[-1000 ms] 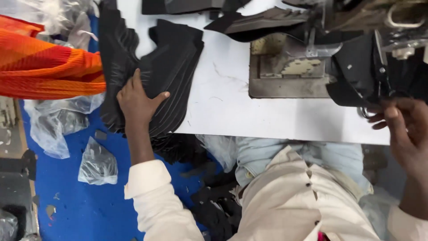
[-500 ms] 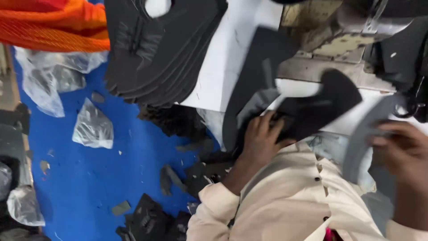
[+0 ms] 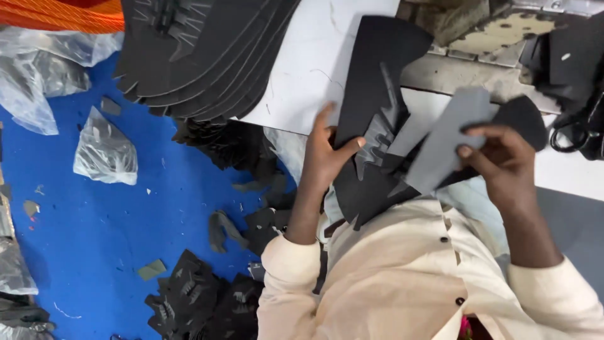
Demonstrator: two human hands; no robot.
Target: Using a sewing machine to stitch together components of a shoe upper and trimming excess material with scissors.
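My left hand (image 3: pixel 327 154) grips the left edge of a large black cut piece (image 3: pixel 377 94) with a grey printed pattern, held up in front of my chest. Over the right side of that black piece, my right hand (image 3: pixel 503 160) pinches a grey flat piece (image 3: pixel 450 135). Both pieces overlap above my cream shirt. A stack of similar black cut pieces (image 3: pixel 201 50) lies on the white table (image 3: pixel 308 69) at the upper left, hanging over its edge.
A sewing machine base (image 3: pixel 478 44) and dark parts stand at the upper right. Below the table, the blue floor (image 3: pixel 94 226) holds scattered black offcuts (image 3: pixel 195 299) and clear plastic bags (image 3: pixel 104 151). An orange cloth (image 3: pixel 63 16) lies at the top left.
My left hand left the stack and brought a black piece in front of me. My right hand has come in with the grey piece and laid it against the black one.
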